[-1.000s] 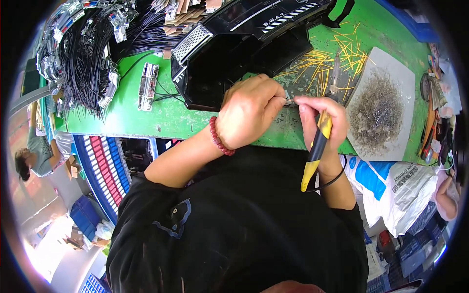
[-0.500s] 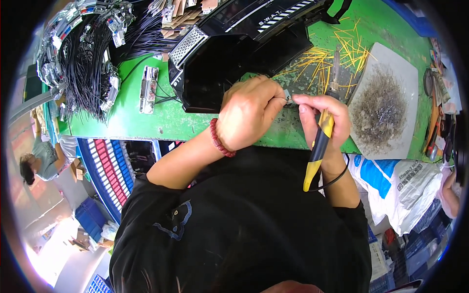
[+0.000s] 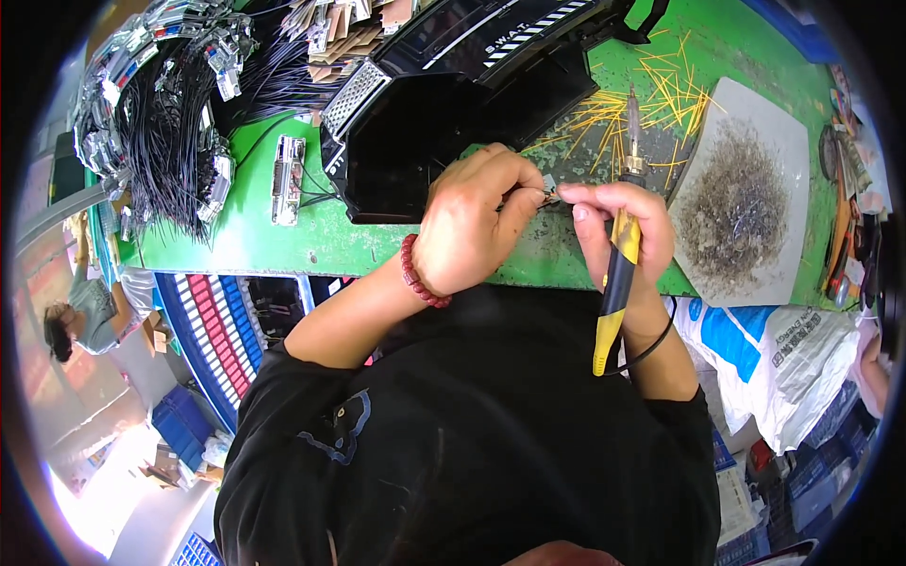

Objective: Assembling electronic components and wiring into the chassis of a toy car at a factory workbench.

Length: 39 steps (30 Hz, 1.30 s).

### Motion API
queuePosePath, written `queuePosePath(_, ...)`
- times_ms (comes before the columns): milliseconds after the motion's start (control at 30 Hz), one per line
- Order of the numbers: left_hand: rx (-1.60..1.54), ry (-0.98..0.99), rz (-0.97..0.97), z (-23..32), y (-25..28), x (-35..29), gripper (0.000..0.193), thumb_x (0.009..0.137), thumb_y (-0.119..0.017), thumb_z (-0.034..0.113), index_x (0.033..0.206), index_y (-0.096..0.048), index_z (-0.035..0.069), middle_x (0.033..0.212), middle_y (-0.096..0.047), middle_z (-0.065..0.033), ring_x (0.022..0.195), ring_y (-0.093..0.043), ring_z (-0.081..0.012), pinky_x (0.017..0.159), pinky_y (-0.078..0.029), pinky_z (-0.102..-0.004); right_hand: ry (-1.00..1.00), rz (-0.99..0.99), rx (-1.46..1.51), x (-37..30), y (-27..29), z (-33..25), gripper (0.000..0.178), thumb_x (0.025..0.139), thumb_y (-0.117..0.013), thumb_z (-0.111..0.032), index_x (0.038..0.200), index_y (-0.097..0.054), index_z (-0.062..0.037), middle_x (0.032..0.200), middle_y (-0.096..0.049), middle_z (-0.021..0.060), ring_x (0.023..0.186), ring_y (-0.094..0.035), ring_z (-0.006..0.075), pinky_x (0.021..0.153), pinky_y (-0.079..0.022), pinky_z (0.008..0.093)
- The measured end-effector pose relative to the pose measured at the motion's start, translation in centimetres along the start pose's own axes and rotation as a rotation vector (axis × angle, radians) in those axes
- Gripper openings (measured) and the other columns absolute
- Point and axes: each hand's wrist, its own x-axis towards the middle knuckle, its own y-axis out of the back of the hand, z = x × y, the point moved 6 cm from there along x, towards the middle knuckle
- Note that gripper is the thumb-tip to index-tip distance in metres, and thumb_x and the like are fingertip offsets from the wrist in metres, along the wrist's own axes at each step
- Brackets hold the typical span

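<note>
The left hand (image 3: 472,217) hangs near the middle of the counter's (image 3: 255,245) near edge, its grip narrow, thumb and finger pinched on a small part (image 3: 549,191). The right hand (image 3: 628,222), to the right along that edge, has its grip around the iron (image 3: 618,283), whose tip points toward the far edge; its forefinger reaches to the part, though whether it touches is too small to tell. The black shell (image 3: 387,151) lies open just behind the left hand. Yellow wires (image 3: 675,85) are scattered toward the far edge, and the grey board (image 3: 713,269) lies by the near right corner. A module (image 3: 288,179) lies near the near left corner.
</note>
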Motion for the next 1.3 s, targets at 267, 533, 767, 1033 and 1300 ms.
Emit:
queuePosePath(267,0.011,-0.027,-0.052,0.1,-0.3,0.1,0.007,0.08,-0.065,0.003,0.08,-0.058,0.004,0.076,-0.059,-0.0096,0.074,-0.059,-0.0295,0.066,-0.046,-0.0387,-0.021,-0.076,-0.02,0.1,-0.5,0.4,0.026,0.077,-0.069,0.007,0.1,-0.061,-0.0003,0.092,-0.071,0.0123,0.079,-0.07,0.0197,0.069,-0.055,0.0279)
queuePosePath(533,-0.048,0.071,0.018,0.1,0.2,0.3,0.007,0.08,-0.065,0.0,0.081,-0.058,0.003,0.076,-0.06,-0.0101,0.073,-0.06,-0.0296,0.065,-0.048,-0.0363,-0.007,0.001,-0.026,-0.1,0.1,0.2,0.027,0.076,-0.07,0.008,0.1,-0.061,-0.001,0.09,-0.072,0.0109,0.076,-0.07,0.0185,0.067,-0.055,0.0268)
queuePosePath(767,-0.026,0.069,0.016,0.2,0.2,0.3,0.007,0.08,-0.065,0.0,0.08,-0.059,0.003,0.076,-0.06,-0.0101,0.072,-0.06,-0.0289,0.063,-0.048,-0.0364,0.025,-0.019,-0.058,-0.1,-0.1,0.0,0.027,0.072,-0.071,0.008,0.096,-0.063,-0.0016,0.088,-0.072,0.0101,0.073,-0.07,0.0191,0.064,-0.055,0.0269)
queuePosePath(1033,-0.01,0.075,0.023,-0.1,0.2,0.3,0.008,0.08,-0.066,0.002,0.08,-0.058,0.003,0.075,-0.06,-0.0099,0.071,-0.06,-0.0291,0.063,-0.048,-0.0366,0.16,-0.065,-0.131,0.6,-0.6,-0.8,0.028,0.07,-0.072,0.008,0.094,-0.064,-0.0036,0.087,-0.072,0.0084,0.061,-0.065,0.0167,0.054,-0.049,0.0263)
queuePosePath(1300,0.035,-0.026,0.057,0.1,0.1,0.0,0.01,0.077,-0.068,0.001,0.079,-0.058,0.004,0.076,-0.06,-0.0097,0.072,-0.061,-0.0291,0.063,-0.049,-0.0367,-0.005,-0.013,-0.054,0.6,-0.4,0.0,0.023,0.078,-0.072,0.003,0.098,-0.061,-0.0011,0.086,-0.07,0.0107,0.069,-0.068,0.0175,0.064,-0.054,0.027)
